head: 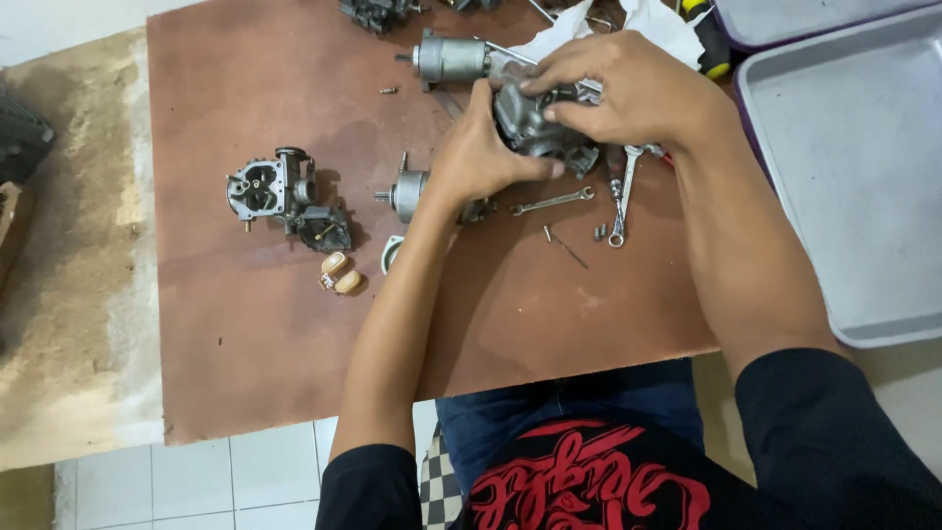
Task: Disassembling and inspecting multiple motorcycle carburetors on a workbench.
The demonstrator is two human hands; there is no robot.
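My left hand point(481, 147) and my right hand point(628, 88) both grip a grey metal carburetor body point(535, 128), held just above a brown wooden board point(275, 324). The left hand holds it from the left side and below. Fingers of the right hand curl over its top, hiding much of the part. Directly under my hands lie a small combination wrench point(554, 201) and a larger wrench point(621, 201).
A second carburetor body point(270, 188) sits at the board's left, with a tan float point(340, 275) near it. A grey cylindrical motor point(449, 59) lies at the back, another cylindrical part point(404, 193) mid-board. A grey tray point(863, 167) stands on the right. Small screws are scattered about.
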